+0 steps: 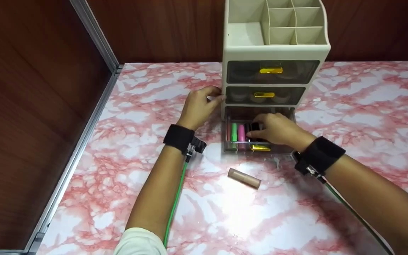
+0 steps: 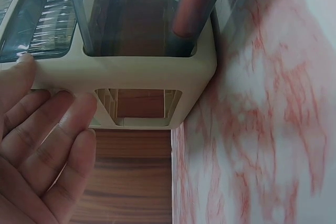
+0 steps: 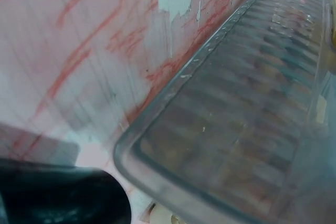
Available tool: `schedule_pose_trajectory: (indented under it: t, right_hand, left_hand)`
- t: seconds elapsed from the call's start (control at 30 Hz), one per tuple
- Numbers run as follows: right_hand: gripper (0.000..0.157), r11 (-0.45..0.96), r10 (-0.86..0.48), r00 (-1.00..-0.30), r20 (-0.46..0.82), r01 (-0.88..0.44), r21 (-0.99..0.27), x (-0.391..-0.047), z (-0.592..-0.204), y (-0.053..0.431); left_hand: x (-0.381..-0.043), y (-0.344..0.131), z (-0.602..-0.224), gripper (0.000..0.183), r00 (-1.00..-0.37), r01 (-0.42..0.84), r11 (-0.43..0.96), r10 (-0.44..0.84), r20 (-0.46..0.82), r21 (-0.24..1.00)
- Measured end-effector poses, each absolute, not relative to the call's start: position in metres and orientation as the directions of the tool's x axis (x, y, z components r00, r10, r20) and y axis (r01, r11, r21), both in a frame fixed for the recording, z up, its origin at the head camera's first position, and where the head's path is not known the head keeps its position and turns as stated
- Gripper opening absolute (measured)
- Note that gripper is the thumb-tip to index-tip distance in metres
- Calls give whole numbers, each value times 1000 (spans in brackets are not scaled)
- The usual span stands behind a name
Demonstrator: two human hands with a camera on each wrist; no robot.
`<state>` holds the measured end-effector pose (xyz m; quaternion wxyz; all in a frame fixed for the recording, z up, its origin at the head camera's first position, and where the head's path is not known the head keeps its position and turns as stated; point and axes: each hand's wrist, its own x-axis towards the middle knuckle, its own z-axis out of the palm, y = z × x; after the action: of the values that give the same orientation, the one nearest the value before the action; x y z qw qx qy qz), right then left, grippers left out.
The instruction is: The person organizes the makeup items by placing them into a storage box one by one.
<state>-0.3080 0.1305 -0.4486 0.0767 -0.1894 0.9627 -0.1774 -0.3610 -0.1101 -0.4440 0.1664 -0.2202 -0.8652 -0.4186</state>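
Note:
A cream desktop organizer (image 1: 278,53) stands with its clear bottom drawer (image 1: 282,148) pulled out. Inside the drawer lie a green tube (image 1: 234,132), a pink tube (image 1: 241,133), a reddish tube (image 1: 229,131) and dark ones. My right hand (image 1: 278,129) reaches into it, thumb and fingers pinching a black tube (image 1: 256,126); the right wrist view does not show the fingers. My left hand (image 1: 202,106) touches the organizer's left side with fingers slightly bent, and in the left wrist view the fingers (image 2: 63,140) lie along its cream frame. On the table in front lies a brown tube (image 1: 244,178).
Two closed dark drawers with gold handles (image 1: 264,95) sit above the pulled-out one. The organizer's top has open compartments (image 1: 282,35). Wooden panels (image 1: 161,32) stand behind and at left, with a metal edge strip (image 1: 80,152). The table (image 1: 119,159) has a red-and-white marbled surface.

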Motion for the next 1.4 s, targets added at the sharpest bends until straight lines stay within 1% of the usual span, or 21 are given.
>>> schedule_pose_trajectory:
  t: [0.17, 0.37, 0.7, 0.97, 1.13, 1.23, 1.4]
  right_hand:
    - [55, 866, -397, -913, -97, -337, -371, -310, -450, 130]
    - [51, 862, -394, -915, -90, -334, -381, -312, -452, 129]
    - [63, 844, -432, -897, -96, -364, -393, -313, -454, 129]
    - [63, 841, -428, -898, -101, -355, -409, -313, -454, 129]
    - [67, 836, -450, -885, -123, -369, -405, -313, -455, 130]
    - [69, 844, -438, -889, -133, -356, -401, -314, -455, 130]
    - [67, 850, -420, -898, -130, -339, -404, -313, -455, 129]
  left_hand:
    - [-361, -111, -444, 21, -853, 514, 547, 244, 461, 661]
    - [-361, -110, -444, 19, -849, 519, 548, 242, 469, 656]
    - [-361, -111, -443, 22, -851, 516, 546, 239, 468, 660]
    - [-362, -110, -443, 20, -849, 519, 549, 240, 471, 655]
    - [-361, -110, -442, 20, -856, 508, 552, 240, 457, 661]
    - [-360, -110, -442, 20, -858, 504, 555, 238, 454, 662]
    - [-361, -110, -443, 20, -856, 508, 553, 237, 459, 660]
